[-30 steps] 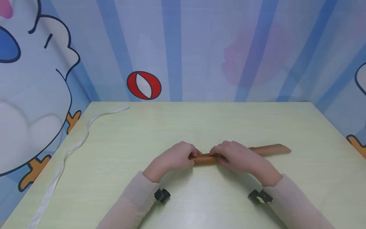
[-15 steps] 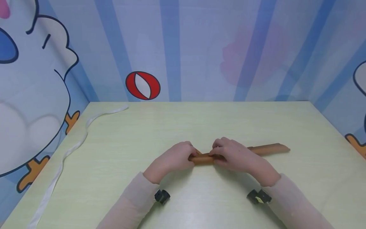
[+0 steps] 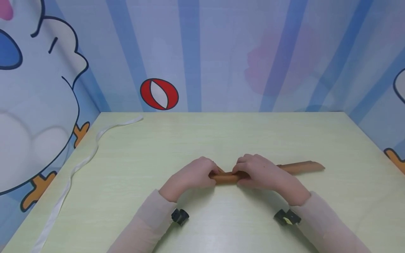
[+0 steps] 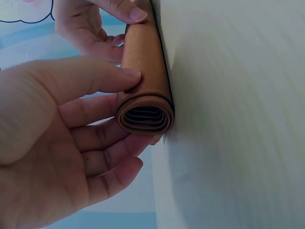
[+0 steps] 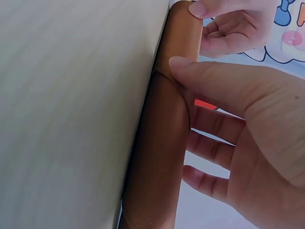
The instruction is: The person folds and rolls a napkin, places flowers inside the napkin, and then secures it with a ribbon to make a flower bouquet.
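Pale bench [image 3: 202, 140], brown roll [image 3: 225, 178].
Left hand [image 3: 194, 174] and right hand [image 3: 265, 173] angle inward, each grip part-closed, pinching the roll.

A pale yellow-green bench [image 3: 177, 137] runs back to a blue backdrop [image 3: 224, 42], which carries darker blue stripes [image 3: 190, 59]. A long white ribbon [image 3: 83, 163] lies along the bench's left side, winding in loose bends from near the far edge down past the bottom of the head view. Printed on the backdrop, just above the bench's far edge, is a red ball [image 3: 172, 95] with a white middle. Farther right is a faint pink patch [image 3: 264, 70]. A big white cartoon figure [image 3: 38, 102] with orange feet [image 3: 38, 189] fills the left side; another orange foot [image 3: 393, 160] shows at the right edge.
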The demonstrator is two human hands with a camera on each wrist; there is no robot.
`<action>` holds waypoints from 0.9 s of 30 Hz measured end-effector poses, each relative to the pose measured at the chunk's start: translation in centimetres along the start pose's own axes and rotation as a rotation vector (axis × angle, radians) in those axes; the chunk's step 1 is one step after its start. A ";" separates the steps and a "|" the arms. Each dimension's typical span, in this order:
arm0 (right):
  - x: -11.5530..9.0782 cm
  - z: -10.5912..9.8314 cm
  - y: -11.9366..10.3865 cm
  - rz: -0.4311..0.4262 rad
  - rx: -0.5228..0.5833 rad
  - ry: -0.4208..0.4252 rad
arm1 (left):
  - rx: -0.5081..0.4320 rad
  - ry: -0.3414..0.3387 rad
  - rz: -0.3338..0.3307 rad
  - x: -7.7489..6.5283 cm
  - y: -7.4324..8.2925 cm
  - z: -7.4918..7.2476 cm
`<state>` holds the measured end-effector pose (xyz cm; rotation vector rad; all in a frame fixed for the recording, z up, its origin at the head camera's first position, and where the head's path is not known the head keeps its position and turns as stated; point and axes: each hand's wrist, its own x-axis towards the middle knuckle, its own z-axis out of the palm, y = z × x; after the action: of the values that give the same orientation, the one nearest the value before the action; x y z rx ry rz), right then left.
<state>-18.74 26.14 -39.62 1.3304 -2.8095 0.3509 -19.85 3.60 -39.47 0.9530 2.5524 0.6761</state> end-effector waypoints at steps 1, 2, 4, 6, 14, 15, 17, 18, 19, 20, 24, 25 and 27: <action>0.0 0.0 0.0 0.002 0.002 -0.004 | 0.001 -0.003 0.004 0.0 0.0 0.0; -0.1 0.0 0.0 0.006 0.004 -0.009 | -0.001 -0.005 0.004 0.0 0.0 0.0; -0.1 0.0 -0.1 0.010 0.004 -0.016 | 0.000 -0.008 0.002 -0.1 0.0 0.0; -0.2 0.0 -0.1 0.006 -0.002 -0.012 | -0.003 -0.005 -0.006 -0.1 0.1 -0.1; -0.1 0.0 0.0 -0.002 -0.011 -0.005 | -0.039 0.017 -0.020 -0.4 0.0 -0.3; 0.0 0.0 0.0 -0.004 -0.011 -0.004 | -0.043 0.020 -0.021 -0.4 0.0 -0.3; 0.0 0.1 0.1 -0.007 -0.015 0.002 | -0.056 0.027 -0.024 -0.5 0.0 -0.3; -0.1 0.2 0.1 -0.006 -0.019 0.005 | -0.060 0.028 -0.026 -0.5 0.0 -0.3; 0.0 0.2 0.1 -0.008 -0.022 0.009 | -0.065 0.029 -0.029 -0.5 0.0 -0.3; 0.0 0.2 0.1 -0.009 -0.024 0.010 | -0.069 0.028 -0.031 -0.5 0.0 -0.3; -0.1 0.2 0.0 -0.004 -0.021 0.007 | -0.069 0.025 -0.037 -0.5 0.0 -0.3; -0.1 0.2 0.0 -0.003 -0.020 0.007 | -0.069 0.026 -0.036 -0.5 -0.1 -0.3; -0.1 0.2 -0.1 -0.001 -0.018 0.006 | -0.066 0.028 -0.034 -0.3 -0.2 -0.2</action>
<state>-18.62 26.14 -39.79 1.3243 -2.8001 0.3287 -19.79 3.18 -39.33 0.8829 2.5470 0.7642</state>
